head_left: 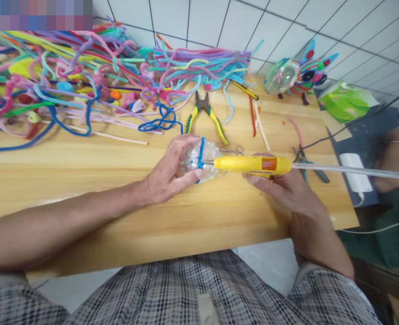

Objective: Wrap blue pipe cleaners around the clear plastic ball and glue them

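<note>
My left hand (170, 174) is wrapped round a clear plastic bottle piece (210, 151), with its bumpy round end facing up. Blue pipe cleaner (201, 153) crosses over that piece. In my right hand (280, 187) is a yellow glue gun (250, 165), its long glue stick (348, 170) sticking out toward the right. The nozzle reaches the blue pipe cleaner; whether it touches I cannot tell. Small scissors (235, 150) lie partly hidden behind the bottle piece and the glue gun. Pliers with yellow-green handles (202, 108) rest just beyond.
Heaped pipe cleaners (67, 85) cover the table's far left, with a bundle (202, 67) beside them. A decorated bottle animal (304, 74) stands far right near a green package (346, 101). A black cord (348, 128), dark-handled pliers (313, 167) and a white adapter (355, 173) lie right. Someone sits at the right edge.
</note>
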